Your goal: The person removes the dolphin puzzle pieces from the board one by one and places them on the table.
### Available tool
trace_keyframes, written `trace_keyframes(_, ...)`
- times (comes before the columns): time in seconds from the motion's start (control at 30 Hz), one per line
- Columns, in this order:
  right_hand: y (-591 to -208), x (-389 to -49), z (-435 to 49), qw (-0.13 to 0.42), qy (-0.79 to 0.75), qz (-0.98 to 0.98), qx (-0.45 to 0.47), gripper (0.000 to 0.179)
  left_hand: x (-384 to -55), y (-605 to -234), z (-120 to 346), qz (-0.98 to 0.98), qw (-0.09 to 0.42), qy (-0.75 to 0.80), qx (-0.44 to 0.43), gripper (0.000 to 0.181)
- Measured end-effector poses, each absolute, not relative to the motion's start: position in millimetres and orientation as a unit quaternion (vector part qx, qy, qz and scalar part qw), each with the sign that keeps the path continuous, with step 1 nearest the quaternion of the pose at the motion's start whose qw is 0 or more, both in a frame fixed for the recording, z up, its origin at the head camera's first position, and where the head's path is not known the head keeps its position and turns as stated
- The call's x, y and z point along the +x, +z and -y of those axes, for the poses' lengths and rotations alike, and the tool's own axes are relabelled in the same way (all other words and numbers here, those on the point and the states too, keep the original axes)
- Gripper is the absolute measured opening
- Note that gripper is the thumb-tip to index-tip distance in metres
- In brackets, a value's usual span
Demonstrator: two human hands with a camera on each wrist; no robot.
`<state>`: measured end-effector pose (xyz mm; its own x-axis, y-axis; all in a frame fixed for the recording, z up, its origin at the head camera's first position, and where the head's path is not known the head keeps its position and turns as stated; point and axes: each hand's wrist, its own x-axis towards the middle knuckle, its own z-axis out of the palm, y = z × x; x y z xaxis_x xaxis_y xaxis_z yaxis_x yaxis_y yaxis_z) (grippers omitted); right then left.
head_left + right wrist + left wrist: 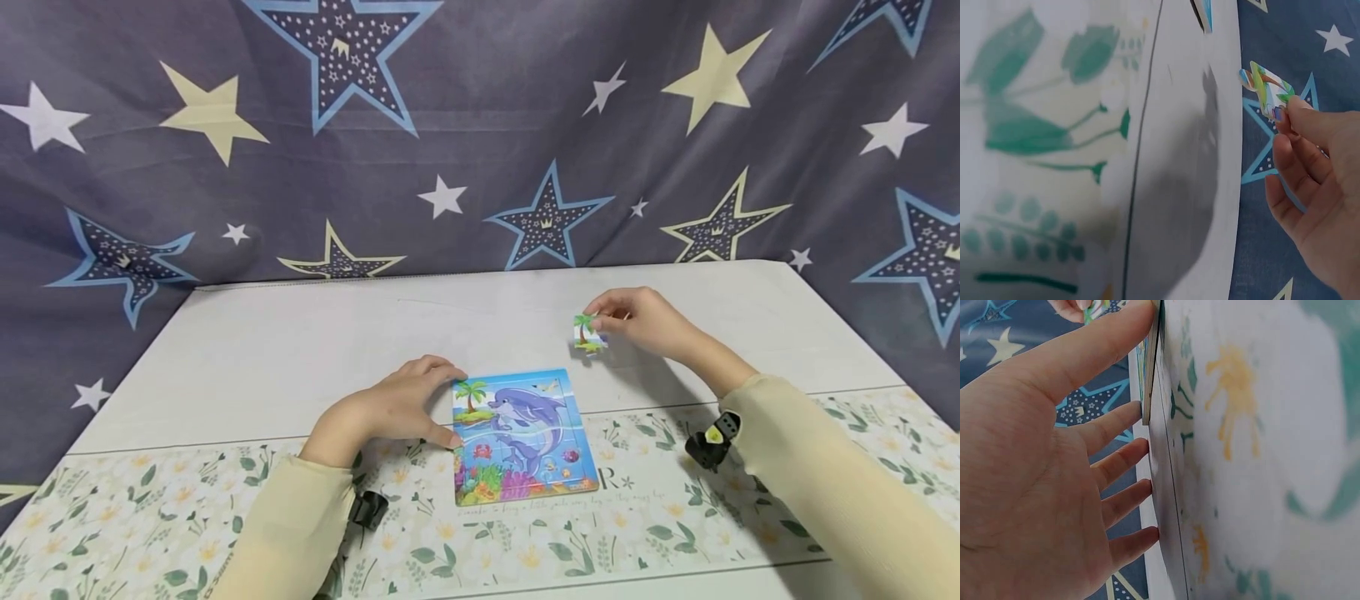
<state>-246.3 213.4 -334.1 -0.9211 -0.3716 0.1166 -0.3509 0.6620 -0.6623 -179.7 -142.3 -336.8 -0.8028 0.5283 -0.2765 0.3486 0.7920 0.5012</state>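
A square dolphin jigsaw puzzle board [588,468] lies on the table, with a palm tree pictured at its upper left. My left hand [397,406] rests at the board's left side, thumb at the left edge and fingertips near the top-left corner. In the left wrist view its fingers [1124,461] are spread and nearly straight, beside the thin board edge [1147,400]. Above the table to the board's upper right, my right hand [651,321] pinches a puzzle piece [587,335] between thumb and fingers. That piece shows a palm tree; in the right wrist view it [1270,89] is tilted.
The white table [337,342] carries a floral printed strip [187,508] along its front part. Behind stands a dark blue star-patterned curtain [480,100]. Small black cameras [708,446] sit at both wrists.
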Motion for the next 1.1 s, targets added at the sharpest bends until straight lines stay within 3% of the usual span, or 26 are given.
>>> trace_keyframes(0.57,-345,-271,-214,0.009,-0.333,-0.928,-0.168,0.017,-180,-339,143,-0.924,0.204,0.217,0.239,0.087)
trace_keyframes(1.1,-349,-275,-205,0.029,-0.262,-0.956,-0.127,0.022,-179,-339,143,-0.925,0.207,0.218,0.231,0.085)
